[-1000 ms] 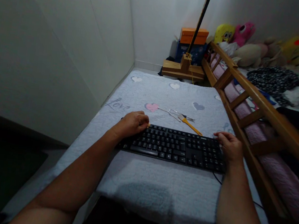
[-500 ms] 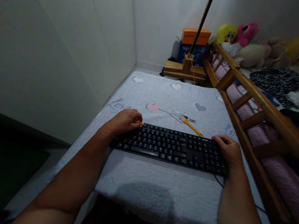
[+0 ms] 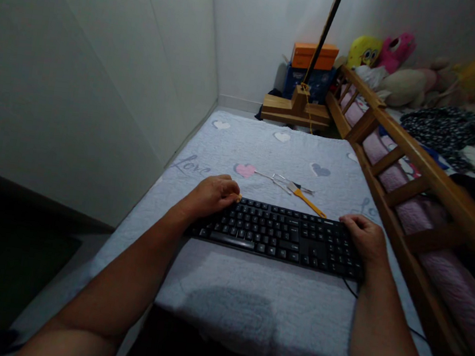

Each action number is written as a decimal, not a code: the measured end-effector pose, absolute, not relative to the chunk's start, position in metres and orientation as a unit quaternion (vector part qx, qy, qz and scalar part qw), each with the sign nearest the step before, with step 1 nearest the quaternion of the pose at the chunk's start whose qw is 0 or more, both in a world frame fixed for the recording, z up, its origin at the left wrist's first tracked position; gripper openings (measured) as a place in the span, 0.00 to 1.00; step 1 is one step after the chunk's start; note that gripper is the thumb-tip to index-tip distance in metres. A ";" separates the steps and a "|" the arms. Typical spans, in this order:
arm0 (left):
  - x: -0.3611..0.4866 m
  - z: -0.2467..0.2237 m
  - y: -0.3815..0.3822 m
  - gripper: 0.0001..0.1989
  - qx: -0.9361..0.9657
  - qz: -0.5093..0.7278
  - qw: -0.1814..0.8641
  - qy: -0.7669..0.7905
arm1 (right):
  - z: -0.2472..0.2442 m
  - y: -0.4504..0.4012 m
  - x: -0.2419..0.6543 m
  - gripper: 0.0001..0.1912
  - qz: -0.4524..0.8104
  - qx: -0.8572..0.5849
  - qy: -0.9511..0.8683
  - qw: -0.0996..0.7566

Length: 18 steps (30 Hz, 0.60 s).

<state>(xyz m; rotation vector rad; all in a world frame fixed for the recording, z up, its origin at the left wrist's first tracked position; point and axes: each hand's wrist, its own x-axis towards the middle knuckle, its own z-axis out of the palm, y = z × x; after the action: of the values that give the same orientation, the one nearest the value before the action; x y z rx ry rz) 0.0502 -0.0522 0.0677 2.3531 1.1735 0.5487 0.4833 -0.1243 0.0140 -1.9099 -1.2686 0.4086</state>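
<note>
A black keyboard (image 3: 266,228) lies crosswise on the cloth-covered table. My left hand (image 3: 217,194) is closed over its upper left part, and a small orange-yellow piece (image 3: 239,198) pokes out at the fingertips; what it is made of I cannot make out. My right hand (image 3: 362,236) grips the keyboard's right end, thumb along the top edge. Just behind the keyboard lies a brush (image 3: 309,203) with a yellow handle. Beside it are thin metal tools (image 3: 293,183) and a pale thin stick (image 3: 264,175), too small to name.
A light blue cloth (image 3: 241,144) with hearts covers the table. On the right runs a wooden bed rail (image 3: 406,141), with plush toys (image 3: 365,52) behind it. A wooden stand (image 3: 296,111) and an orange box (image 3: 314,56) are at the far end. The keyboard's cable (image 3: 350,288) passes under my right forearm.
My left hand has slid right along the keyboard's upper edge with the orange-yellow piece. My right hand keeps its hold on the right end. The view has shifted slightly.
</note>
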 end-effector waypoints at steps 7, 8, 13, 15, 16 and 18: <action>0.037 0.068 -0.044 0.06 0.851 0.146 0.201 0.462 | 0.016 -0.124 0.482 0.19 0.166 -0.763 -0.492 0.386; 0.034 0.069 -0.043 0.06 0.850 0.139 0.202 0.467 | 0.016 -0.124 0.482 0.19 0.166 -0.763 -0.492 0.385; 0.022 0.076 -0.040 0.06 0.840 0.113 0.215 0.485 | 0.014 -0.124 0.484 0.18 0.163 -0.765 -0.492 0.382; 0.016 0.078 -0.039 0.06 0.832 0.104 0.227 0.495 | 0.014 -0.123 0.484 0.19 0.162 -0.762 -0.496 0.382; 0.013 0.079 -0.039 0.06 0.825 0.099 0.235 0.503 | 0.014 -0.123 0.484 0.19 0.160 -0.761 -0.498 0.383; 0.007 0.081 -0.037 0.07 0.811 0.093 0.249 0.522 | 0.014 -0.123 0.483 0.18 0.157 -0.760 -0.501 0.383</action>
<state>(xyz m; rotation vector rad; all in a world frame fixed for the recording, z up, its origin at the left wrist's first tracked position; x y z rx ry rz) 0.0066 -0.0374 0.0806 2.2077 1.4208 0.2520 0.4832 -0.1233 0.0140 -1.9385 -1.2774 0.3992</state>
